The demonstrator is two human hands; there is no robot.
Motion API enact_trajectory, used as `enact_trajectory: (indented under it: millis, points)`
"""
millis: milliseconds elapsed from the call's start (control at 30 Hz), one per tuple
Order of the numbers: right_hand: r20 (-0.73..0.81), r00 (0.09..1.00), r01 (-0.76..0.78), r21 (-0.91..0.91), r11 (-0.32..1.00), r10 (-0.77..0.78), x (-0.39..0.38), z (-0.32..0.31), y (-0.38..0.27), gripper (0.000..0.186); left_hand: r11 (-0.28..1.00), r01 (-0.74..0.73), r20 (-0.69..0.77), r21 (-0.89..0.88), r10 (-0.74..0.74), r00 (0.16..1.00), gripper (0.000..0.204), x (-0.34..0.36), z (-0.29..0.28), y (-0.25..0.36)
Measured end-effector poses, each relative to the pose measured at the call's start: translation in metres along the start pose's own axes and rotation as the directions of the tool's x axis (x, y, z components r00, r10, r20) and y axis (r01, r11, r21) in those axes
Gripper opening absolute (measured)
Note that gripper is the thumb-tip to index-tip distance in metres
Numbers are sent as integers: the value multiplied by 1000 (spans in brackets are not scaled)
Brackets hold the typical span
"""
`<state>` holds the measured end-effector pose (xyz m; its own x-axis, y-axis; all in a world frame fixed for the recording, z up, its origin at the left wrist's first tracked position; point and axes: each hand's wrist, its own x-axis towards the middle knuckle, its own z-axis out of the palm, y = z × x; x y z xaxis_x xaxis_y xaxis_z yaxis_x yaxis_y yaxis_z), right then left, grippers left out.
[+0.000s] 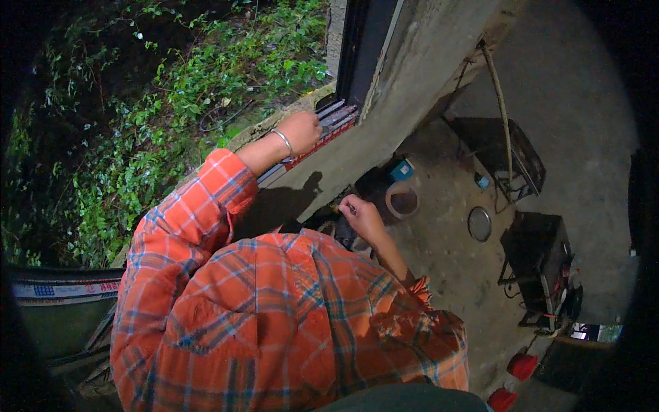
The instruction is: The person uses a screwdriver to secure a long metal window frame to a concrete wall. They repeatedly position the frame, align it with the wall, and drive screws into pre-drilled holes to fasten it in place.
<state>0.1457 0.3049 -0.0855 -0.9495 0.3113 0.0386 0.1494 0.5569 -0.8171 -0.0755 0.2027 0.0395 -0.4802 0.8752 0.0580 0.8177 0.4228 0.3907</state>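
My left hand point(299, 134), with a metal bangle at the wrist, is curled at the metal window track point(336, 117) on the sill, fingertips mostly hidden, so what it grips is unclear. A red printed strip point(333, 137) runs along the track. Lower and to the right, below the sill by the concrete wall point(405, 75), my right hand point(360, 213) has its fingers pinched at something small that I cannot make out. My orange plaid sleeve point(178, 233) covers the left forearm.
Leafy plants point(171, 82) lie outside at left. On the floor point(453, 275) at right are a round tub point(403, 200), a blue object point(401, 170), a metal plate point(480, 224), dark metal boxes point(535, 264) and red items point(522, 365). A pole point(500, 103) leans at top right.
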Motion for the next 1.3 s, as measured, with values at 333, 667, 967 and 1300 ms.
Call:
enact_trajectory:
  millis: [333,667,967,1300]
  points:
    - [-69,995,76,46,996,-72,0,-7,12,13,959,162,-44,-232,-176,983,23,23,27,9]
    - [-116,993,10,-7,1000,-11,-13,-16,17,12,606,308,54,-734,-400,915,20,37,59,5]
    - [-98,995,27,-26,999,-29,-13,-13,16,12,22,342,327,-940,-242,914,21,24,38,11]
    - [-26,1000,0,-41,999,-1,-11,-12,5,12,30,348,334,-937,-218,917,22,19,40,2]
